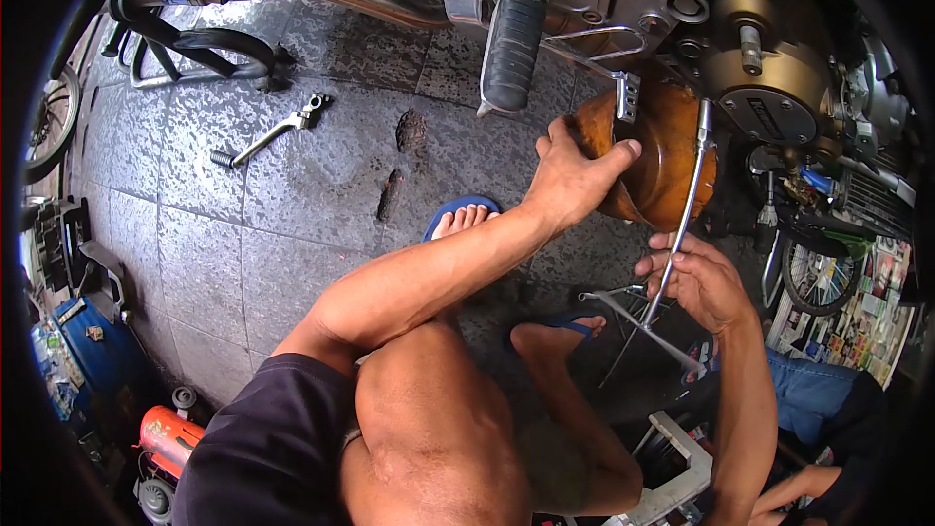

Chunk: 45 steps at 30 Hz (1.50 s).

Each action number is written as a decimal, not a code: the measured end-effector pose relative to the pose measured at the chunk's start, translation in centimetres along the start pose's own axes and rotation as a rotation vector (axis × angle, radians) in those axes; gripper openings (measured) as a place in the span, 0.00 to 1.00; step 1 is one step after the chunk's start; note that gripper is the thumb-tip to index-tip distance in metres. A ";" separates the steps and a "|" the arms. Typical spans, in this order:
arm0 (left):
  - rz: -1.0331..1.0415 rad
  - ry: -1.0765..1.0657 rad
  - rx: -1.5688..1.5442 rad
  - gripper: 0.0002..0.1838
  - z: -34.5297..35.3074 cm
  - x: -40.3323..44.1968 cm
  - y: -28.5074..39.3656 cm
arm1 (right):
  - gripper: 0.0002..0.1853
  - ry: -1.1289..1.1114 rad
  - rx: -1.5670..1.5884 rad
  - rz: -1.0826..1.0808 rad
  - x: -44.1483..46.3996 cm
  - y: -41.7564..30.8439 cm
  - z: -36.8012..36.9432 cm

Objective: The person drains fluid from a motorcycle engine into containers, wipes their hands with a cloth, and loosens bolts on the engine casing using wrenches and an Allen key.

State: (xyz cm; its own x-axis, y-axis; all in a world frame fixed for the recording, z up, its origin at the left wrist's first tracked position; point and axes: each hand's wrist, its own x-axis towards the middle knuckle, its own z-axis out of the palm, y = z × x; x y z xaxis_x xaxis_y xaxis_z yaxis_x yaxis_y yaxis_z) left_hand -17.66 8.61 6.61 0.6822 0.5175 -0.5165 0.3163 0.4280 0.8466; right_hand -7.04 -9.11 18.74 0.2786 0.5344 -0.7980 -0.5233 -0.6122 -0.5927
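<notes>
My left hand (575,175) grips the near-left rim of an orange-brown container (667,151) under the motorcycle engine, thumb on top and fingers around the outside. My right hand (696,282) is to the right and lower, its fingers curled round a long chrome wrench (688,200) with a crossbar at its lower end. The wrench's upper end reaches up in front of the container's right side, below the round gold engine cover (769,88). A rubber footpeg (512,54) hangs left of the engine, and a brake pedal (626,97) overlaps the container's top edge.
A kick lever (268,139) lies on the tiled floor to the left. A black metal stand (200,54) is at the upper left. Red equipment (170,438) and a blue container (102,346) sit lower left. Another person's arm (799,487) shows at the lower right.
</notes>
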 end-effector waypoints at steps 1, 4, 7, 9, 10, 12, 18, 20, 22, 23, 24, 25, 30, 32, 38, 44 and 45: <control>0.006 -0.004 -0.018 0.61 0.0 -0.1 0.1 | 0.12 0.042 -0.040 -0.025 0.0 0.2 -0.1; 0.017 -0.004 0.000 0.61 -0.1 0.0 0.0 | 0.13 0.123 -0.316 -0.052 0.3 0.6 -1.1; 0.029 -0.006 -0.008 0.61 0.0 0.2 -0.2 | 0.14 0.211 -0.549 -0.036 0.8 0.5 -1.2; 0.033 -0.010 -0.006 0.61 0.0 0.2 -0.2 | 0.15 0.205 -0.567 -0.018 1.0 0.6 -1.2; 0.034 -0.014 -0.005 0.61 0.0 0.1 -0.3 | 0.16 0.198 -0.585 0.003 1.1 0.7 -1.2; 0.037 -0.011 -0.005 0.61 0.0 0.1 -0.3 | 0.15 0.188 -0.521 -0.005 1.4 1.4 -1.5; 0.026 -0.009 0.005 0.61 -0.1 0.0 0.0 | 0.14 0.175 -0.193 0.040 0.3 1.0 0.0; 0.020 -0.013 0.009 0.61 -0.1 -0.1 0.2 | 0.13 0.104 -0.167 0.044 0.1 1.1 -0.6; 0.024 -0.011 -0.012 0.60 -0.1 -0.1 0.1 | 0.11 0.023 0.031 -0.022 0.3 1.6 -1.0; 0.025 -0.010 -0.011 0.60 0.0 0.0 -0.1 | 0.11 0.022 0.032 -0.023 0.3 1.5 -0.9; 0.034 0.011 -0.015 0.60 0.2 0.1 -0.2 | 0.11 0.044 0.014 -0.035 0.2 1.2 -0.8; 0.045 0.032 -0.020 0.59 0.3 0.2 -0.4 | 0.10 0.067 -0.006 -0.048 0.1 1.0 -0.7; 0.045 0.004 -0.059 0.61 0.5 0.5 -0.9 | 0.11 0.221 -0.320 -0.057 0.3 0.4 -0.2; 0.056 0.003 -0.073 0.60 0.7 0.8 -1.2 | 0.12 0.283 -0.416 -0.044 0.6 0.5 -0.5; 0.033 0.016 -0.053 0.61 0.5 0.6 -0.9 | 0.15 0.243 -0.529 -0.059 0.8 1.2 -0.7; 0.048 0.010 -0.099 0.57 0.6 1.0 -1.3 | 0.16 0.383 -0.662 -0.057 -1.0 3.4 -0.7; 0.042 0.014 -0.102 0.58 0.5 1.1 -1.4 | 0.16 0.451 -0.763 -0.104 -1.4 4.6 -1.7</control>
State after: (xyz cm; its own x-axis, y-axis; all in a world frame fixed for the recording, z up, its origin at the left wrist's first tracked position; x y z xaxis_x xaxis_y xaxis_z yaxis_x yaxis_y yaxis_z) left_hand -17.00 8.20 4.96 0.6837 0.5467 -0.4834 0.2188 0.4784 0.8504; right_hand -8.47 -13.73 16.93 0.6696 0.4268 -0.6079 0.1559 -0.8809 -0.4468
